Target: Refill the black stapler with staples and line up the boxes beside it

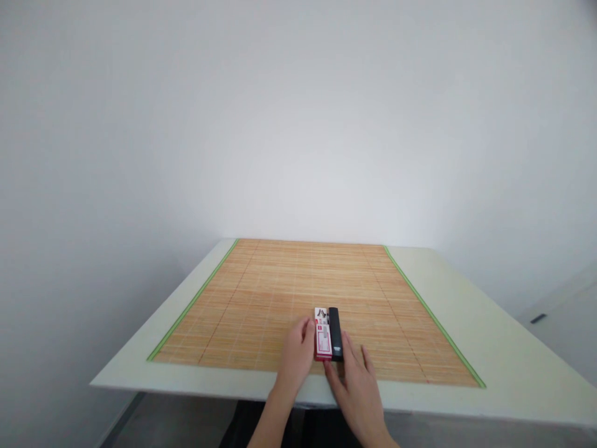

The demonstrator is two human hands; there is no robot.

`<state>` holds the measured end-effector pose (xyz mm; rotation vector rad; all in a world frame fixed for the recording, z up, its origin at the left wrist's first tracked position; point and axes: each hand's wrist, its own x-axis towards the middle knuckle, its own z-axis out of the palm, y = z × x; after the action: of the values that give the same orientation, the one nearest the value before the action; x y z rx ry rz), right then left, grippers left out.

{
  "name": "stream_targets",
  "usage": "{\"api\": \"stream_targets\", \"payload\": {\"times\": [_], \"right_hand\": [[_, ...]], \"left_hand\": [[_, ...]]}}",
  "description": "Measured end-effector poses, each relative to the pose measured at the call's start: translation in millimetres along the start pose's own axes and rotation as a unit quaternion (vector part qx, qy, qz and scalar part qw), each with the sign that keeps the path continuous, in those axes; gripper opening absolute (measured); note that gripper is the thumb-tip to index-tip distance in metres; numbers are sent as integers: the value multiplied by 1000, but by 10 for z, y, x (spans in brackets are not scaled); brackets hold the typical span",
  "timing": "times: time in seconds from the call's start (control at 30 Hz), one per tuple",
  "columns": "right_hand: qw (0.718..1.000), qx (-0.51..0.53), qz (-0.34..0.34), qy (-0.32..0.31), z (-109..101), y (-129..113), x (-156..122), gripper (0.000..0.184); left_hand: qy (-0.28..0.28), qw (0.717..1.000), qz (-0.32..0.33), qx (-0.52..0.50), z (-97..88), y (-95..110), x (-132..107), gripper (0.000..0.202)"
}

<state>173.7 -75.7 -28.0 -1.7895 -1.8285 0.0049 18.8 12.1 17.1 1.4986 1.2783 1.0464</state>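
A small red and white box (323,336) lies on the bamboo mat (261,298) near the table's front edge. A slim black object (335,331) lies right beside it, on its right. My left hand (296,356) rests against the box's left side, fingers curled loosely on it. My right hand (355,381) lies just below and right of the black object, fingers stretched out with the fingertips at its near end.
The mat has green edging and covers most of a pale table (504,348). A plain white wall (298,124) stands behind. At the far right a grey door or panel with a dark handle (538,318) shows.
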Motion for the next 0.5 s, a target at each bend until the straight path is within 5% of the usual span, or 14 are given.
{"api": "stream_targets", "payload": {"times": [0.1,0.3,0.5], "right_hand": [[1000,3,-1,-4,2,-14,-2,66],[999,17,-14,-33,-45,29,29,69],[997,26,-21,-67,-260,553,71,69]], "left_hand": [[-12,995,-24,-97,117,-11,-162,48],[7,995,-27,-94,282,50,-291,53],[-49,997,-1,-64,583,265,-245,44]]}}
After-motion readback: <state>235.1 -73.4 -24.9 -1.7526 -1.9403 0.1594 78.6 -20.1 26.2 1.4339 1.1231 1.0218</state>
